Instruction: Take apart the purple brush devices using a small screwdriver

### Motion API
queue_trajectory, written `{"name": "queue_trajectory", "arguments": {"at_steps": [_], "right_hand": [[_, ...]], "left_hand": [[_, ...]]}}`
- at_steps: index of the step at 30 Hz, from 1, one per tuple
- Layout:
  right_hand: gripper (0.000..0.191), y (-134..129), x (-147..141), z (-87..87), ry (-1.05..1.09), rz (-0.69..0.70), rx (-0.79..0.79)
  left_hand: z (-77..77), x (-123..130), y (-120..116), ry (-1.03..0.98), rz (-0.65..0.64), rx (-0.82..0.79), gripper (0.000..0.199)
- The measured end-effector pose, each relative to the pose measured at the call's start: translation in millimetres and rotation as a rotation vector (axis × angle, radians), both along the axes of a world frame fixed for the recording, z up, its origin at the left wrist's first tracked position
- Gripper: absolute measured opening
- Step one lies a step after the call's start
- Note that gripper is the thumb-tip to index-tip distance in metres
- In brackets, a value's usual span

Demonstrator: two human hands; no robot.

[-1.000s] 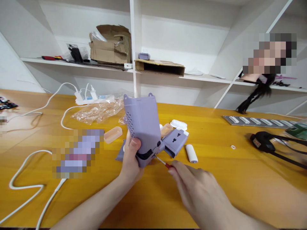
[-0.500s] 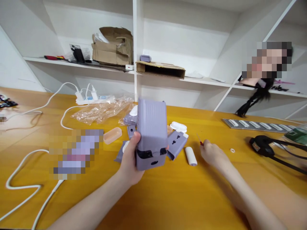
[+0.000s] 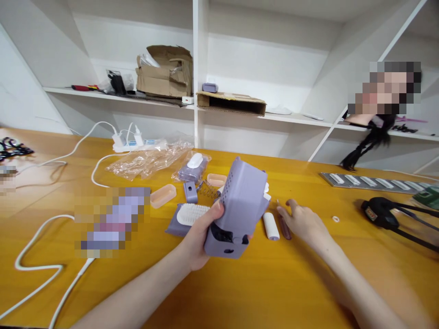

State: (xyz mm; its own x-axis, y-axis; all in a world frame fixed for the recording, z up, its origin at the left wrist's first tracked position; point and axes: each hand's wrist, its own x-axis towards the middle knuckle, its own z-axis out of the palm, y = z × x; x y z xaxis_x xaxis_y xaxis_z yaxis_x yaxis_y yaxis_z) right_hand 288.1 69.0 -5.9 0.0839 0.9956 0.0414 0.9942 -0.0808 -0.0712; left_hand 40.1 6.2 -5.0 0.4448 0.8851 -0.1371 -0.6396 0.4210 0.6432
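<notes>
My left hand (image 3: 200, 233) is closed around a purple plastic housing (image 3: 242, 194), holding it tilted above the table, with dark gaps near its lower end. My right hand (image 3: 303, 221) is open, its fingers spread just beside a screwdriver (image 3: 285, 228) with a dark red handle. That screwdriver lies on the table; whether a fingertip touches it I cannot tell. A white cylinder (image 3: 271, 226) lies to its left. Behind my left hand rests a purple piece with a white bristle pad (image 3: 192, 214). A small purple part (image 3: 190, 193) and a coiled spring (image 3: 207, 189) lie beyond it.
Peach trays (image 3: 163, 196), a bagged purple part (image 3: 194, 168) and clear plastic wrap (image 3: 147, 160) lie farther back. White cables run from a power strip (image 3: 151, 145) at left. A black device (image 3: 377, 217), a white ring (image 3: 335, 219) and a metal strip (image 3: 370, 182) are at right.
My right hand has let go of the screwdriver, which now lies on the table. My left hand has tilted the purple housing to the right, exposing the bristle pad and spring.
</notes>
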Motion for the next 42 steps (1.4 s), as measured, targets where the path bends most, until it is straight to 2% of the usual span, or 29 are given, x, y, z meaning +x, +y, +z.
{"name": "queue_trajectory", "arguments": {"at_steps": [3, 5, 8, 12, 15, 19, 22, 24, 26, 28, 32, 36, 42], "right_hand": [[0.043, -2, -6, 10.3, 0.204, 0.151, 0.227], [0.041, 4, -6, 15.0, 0.297, 0.202, 0.262], [0.039, 23, 3, 13.5, 0.294, 0.098, 0.207], [0.042, 44, 22, -1.6, 0.284, -0.048, 0.162], [0.042, 45, 25, -9.7, 0.322, -0.038, 0.188], [0.042, 32, 6, -7.6, 0.454, 0.072, 0.293], [0.048, 12, -19, -0.8, 0.672, 0.224, 0.282], [0.057, -4, -34, 3.3, 1.18, 0.412, 0.05], [0.059, -18, -44, 5.8, 1.468, 0.463, -0.144], [0.051, -26, -47, 6.5, 1.655, 0.395, -0.163], [0.035, -21, -41, 5.2, 1.906, 0.251, 0.018], [0.025, -7, -33, 2.8, 2.024, 0.19, 0.09], [0.029, 9, -19, -6.2, 2.139, 0.086, 0.107]], "left_hand": [[-1.1, 4, -2, 0.017, -0.024, -0.007, 0.047], [-1.7, 4, -2, 0.027, -0.036, -0.016, 0.048], [-2.7, 1, 0, 0.04, -0.025, -0.014, 0.054], [-2.2, -3, 3, 0.047, -0.004, -0.007, 0.053], [-0.6, -2, 3, 0.038, 0.004, -0.029, 0.047], [-0.9, 1, 1, 0.027, -0.001, -0.068, 0.042], [-4.5, 6, -1, -0.004, -0.096, -0.065, 0.043], [-7.3, 9, -3, -0.011, -0.174, -0.051, 0.043], [-9.2, 12, -5, 0.008, -0.223, -0.028, 0.044], [-10.2, 13, -6, 0.03, -0.226, 0.0, 0.044], [-13.7, 12, -1, 0.037, -0.226, 0.036, 0.05], [-19.2, 11, 4, 0.091, -0.273, 0.012, 0.054], [-22.5, 11, 6, 0.217, -0.267, -0.027, 0.039]]}}
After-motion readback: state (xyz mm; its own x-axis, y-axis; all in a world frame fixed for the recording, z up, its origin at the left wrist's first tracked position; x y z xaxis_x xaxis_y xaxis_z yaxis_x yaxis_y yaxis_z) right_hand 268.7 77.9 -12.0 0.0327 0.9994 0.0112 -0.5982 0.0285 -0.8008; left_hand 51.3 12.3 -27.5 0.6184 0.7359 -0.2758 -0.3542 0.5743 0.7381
